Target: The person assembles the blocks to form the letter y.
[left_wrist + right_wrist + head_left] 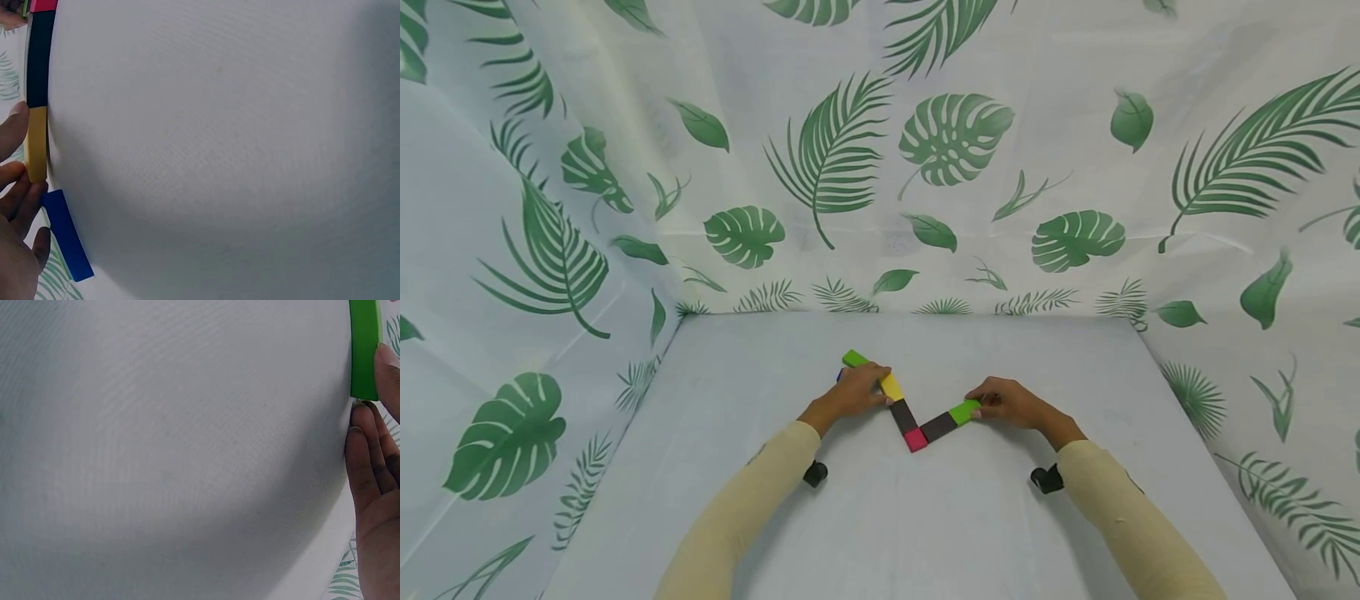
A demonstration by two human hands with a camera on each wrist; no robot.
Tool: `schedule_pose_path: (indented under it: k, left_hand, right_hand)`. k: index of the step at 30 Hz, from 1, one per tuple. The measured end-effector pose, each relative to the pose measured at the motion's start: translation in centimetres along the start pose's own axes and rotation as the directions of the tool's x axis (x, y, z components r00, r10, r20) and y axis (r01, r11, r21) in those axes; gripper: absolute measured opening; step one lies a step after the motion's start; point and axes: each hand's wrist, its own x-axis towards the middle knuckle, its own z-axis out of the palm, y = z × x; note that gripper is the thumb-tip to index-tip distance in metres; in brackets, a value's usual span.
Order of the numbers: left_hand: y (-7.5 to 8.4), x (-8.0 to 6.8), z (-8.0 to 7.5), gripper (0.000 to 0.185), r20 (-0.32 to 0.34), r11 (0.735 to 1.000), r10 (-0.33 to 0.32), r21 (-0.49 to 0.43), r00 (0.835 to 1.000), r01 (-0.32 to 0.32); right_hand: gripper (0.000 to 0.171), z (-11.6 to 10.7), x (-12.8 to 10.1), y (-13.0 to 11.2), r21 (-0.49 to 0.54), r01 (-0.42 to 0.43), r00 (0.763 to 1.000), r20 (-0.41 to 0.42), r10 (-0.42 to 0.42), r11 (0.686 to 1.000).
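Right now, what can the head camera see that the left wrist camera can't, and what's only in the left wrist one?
Only the head view shows the left sleeve, the right sleeve and the black cameras by the wrists. Only the left wrist view shows the long side of the blue block; the head view catches just a sliver. Both show the left hand, the yellow block, a black block and the red block.

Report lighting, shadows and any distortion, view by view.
Head view: soft light, diffuse shadows beside the sleeves; left wrist: black block and yellow block look bowed, likely lens distortion, right edge dim; right wrist: broad soft shadow across lower tabletop.
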Motion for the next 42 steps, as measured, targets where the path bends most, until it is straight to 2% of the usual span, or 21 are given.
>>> schedule_pose_path:
  k: [7, 19, 33, 38, 42]
  left_hand:
    - [-0.3, 0.2, -0.1, 0.064, -0.011, 1.0, 0.018, -0.008, 1.0, -0.018]
    - [0.1, -0.1, -0.3, 0.063, 0.017, 0.998, 0.037, -0.049, 0.999, -0.036]
    - [0.1, -0.2, -0.2, 0.057, 0.035, 0.999, 0.019, -0.04, 0.999, -0.018]
    - [0.4, -0.6, -0.5, 0.055, 0.004, 0.997, 0.031, -0.075, 1.0, -0.03]
    - [0.4, -1.3, -0.5, 0.052, -0.068, 0.989, 0.05, -0.136, 0.996, -0.059]
  right_hand:
    - [0.036, 0.0, 0.1, 0.2, 0.016, -0.011, 1.0, 0.005, 0.011, 1.0]
    - [0.036, 0.1, 0.0, 0.7, 0.023, -0.013, 1.0, 0.001, 0.013, 1.0]
    - [0.037, 0.1, 0.1, 0.5, 0.01, -0.001, 1.0, 0.0, 0.001, 1.0]
    - [0.036, 0.0, 0.0, 0.4, 0.008, 0.01, 1.0, 0.004, -0.01, 1.0]
    - [0.036, 0.0, -0.1, 0.1, 0.019, 0.016, 1.0, -0.002, -0.016, 1.0]
